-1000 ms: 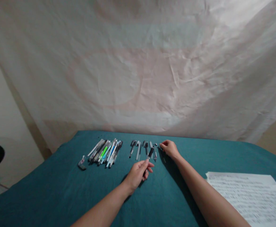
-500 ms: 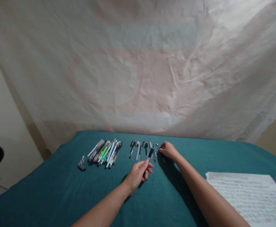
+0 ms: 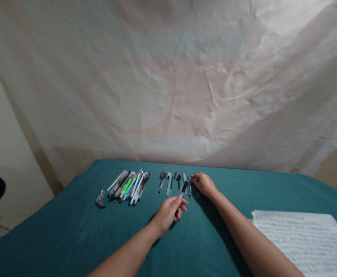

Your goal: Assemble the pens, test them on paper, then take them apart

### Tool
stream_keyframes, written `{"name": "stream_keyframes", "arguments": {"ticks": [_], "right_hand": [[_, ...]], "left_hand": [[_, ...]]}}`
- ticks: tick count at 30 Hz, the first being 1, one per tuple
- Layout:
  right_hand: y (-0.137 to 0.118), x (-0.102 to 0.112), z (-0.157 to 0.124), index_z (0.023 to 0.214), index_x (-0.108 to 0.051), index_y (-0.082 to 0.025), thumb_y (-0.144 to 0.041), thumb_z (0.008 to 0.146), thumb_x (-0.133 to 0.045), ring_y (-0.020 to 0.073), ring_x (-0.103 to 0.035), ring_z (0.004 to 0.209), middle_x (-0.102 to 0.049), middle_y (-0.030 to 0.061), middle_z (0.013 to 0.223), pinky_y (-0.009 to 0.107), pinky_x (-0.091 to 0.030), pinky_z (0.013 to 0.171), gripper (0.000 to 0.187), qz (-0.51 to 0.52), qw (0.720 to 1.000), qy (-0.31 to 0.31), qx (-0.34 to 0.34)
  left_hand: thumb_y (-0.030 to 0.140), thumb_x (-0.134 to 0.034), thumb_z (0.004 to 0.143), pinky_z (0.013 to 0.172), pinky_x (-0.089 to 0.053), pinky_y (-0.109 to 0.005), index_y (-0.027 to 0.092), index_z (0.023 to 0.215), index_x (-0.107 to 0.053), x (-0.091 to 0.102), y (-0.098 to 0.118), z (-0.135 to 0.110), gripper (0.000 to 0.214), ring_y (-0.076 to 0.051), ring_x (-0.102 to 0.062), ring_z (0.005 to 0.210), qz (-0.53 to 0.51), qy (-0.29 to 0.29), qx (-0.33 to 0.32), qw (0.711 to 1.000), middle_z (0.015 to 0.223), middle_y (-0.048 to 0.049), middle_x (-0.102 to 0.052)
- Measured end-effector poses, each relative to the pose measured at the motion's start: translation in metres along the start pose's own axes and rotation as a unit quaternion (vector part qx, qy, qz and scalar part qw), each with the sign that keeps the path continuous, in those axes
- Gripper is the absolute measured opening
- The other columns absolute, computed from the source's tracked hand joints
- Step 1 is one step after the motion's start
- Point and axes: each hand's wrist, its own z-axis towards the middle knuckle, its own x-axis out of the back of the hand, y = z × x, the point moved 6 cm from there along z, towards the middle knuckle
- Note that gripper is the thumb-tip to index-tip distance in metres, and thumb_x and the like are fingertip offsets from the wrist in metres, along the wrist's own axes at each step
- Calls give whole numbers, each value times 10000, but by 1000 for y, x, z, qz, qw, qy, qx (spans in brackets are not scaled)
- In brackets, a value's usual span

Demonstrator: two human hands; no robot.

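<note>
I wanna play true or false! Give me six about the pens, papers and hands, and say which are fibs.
1. The left hand holds a pen. True.
2. The right hand is nearer the pen row than the papers. True.
3. The papers are blank. False: dark lines cover the papers.
4. A green pen lies in the pile. True.
5. The papers lie left of the pile. False: they lie right.
6. The left hand holds the green pen. False: its pen is black.

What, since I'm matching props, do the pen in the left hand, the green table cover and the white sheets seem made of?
Pen: probably plastic, judging by its slim dark body; finish unclear.
Table cover: likely fabric, matte, showing no glare.
White sheets: apparently matte paper, thin, with rows of writing.
</note>
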Motion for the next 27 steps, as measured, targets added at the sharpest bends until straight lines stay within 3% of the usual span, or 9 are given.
{"name": "stream_keyframes", "arguments": {"ticks": [9, 13, 18, 21, 24, 27], "right_hand": [[-5, -6, -1, 954, -620, -252, -252, 798, -428, 136, -525, 800, -559, 41, 875, 205, -334, 715, 248, -31, 999, -19, 22], [-4, -1, -2, 907, -628, -235, -220, 783, -434, 144, -522, 812, -559, 47, 893, 214, -337, 722, 231, -25, 1000, 1, 12], [-6, 16, 1, 878, -623, -168, -260, 764, -470, 145, -511, 754, -579, 67, 841, 238, -359, 699, 212, 108, 993, 38, -12], [-25, 21, -2, 859, -615, -142, -388, 780, -438, 117, -503, 614, -596, 51, 768, 221, -383, 561, 313, 217, 975, -35, 13], [-55, 19, -15, 900, -595, -145, -474, 756, -450, 89, -485, 547, -597, 46, 808, 190, -357, 446, 387, 382, 905, -182, 53], [-77, 21, -28, 850, -604, -139, -457, 687, -560, 74, -470, 521, -569, 11, 670, 170, -347, 428, 359, 446, 856, -250, 74]], "left_hand": [[556, -383, 741, 404, -239, -179, 101, 839, -567, 1, -2, 1, 500, -31, -370, 417, 7, 2, 2, 1000, 659, -14, -530], [542, -376, 753, 400, -236, -176, 101, 842, -564, 1, -2, 2, 487, -31, -368, 417, 5, 0, -2, 1000, 661, -15, -526], [517, -374, 769, 407, -240, -178, 99, 860, -559, 3, -4, 2, 466, -33, -381, 436, -19, 5, -12, 1000, 679, -20, -524], [513, -378, 769, 417, -248, -180, 99, 880, -551, 5, -4, 2, 461, -38, -394, 454, -41, 13, -12, 999, 692, -25, -525], [510, -387, 766, 419, -248, -181, 101, 871, -546, 6, -4, 3, 452, -41, -398, 458, -58, 17, -7, 998, 681, -22, -520], [509, -399, 762, 421, -251, -184, 103, 851, -549, 5, -5, 2, 442, -40, -396, 448, -64, 16, -1, 998, 668, -17, -521]]}}
